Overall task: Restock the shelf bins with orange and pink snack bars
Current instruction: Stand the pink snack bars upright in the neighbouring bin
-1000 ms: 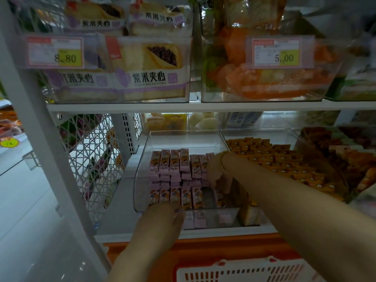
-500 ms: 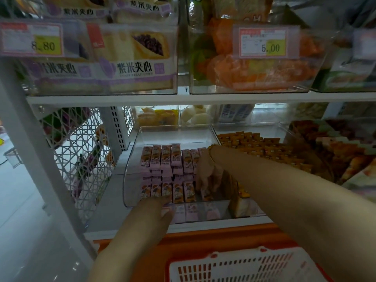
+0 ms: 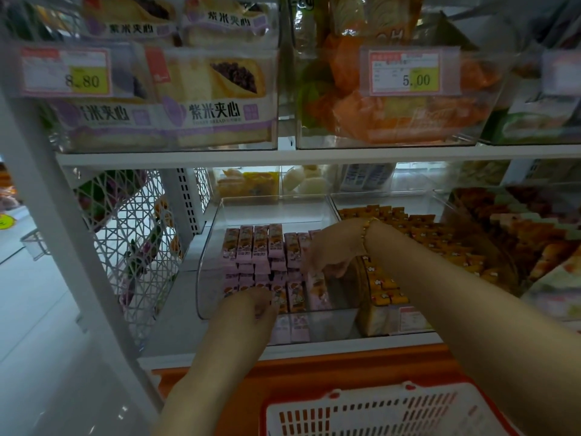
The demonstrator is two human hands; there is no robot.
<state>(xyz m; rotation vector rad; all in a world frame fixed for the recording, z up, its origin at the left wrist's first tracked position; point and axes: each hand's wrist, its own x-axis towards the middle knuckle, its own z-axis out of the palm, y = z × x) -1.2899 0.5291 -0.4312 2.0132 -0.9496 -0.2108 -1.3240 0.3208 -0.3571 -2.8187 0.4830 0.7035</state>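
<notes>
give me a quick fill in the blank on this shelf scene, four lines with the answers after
1. The left hand and the right hand both reach into a clear bin whose snack bars are ____.
2. The orange snack bars lie in the bin to the ____ of that one.
3. The price tag in front of the purple-lettered bread packs reads ____.
4. The bracelet sits on the ____ wrist.

Missing words: pink; right; 8.80; right
</notes>
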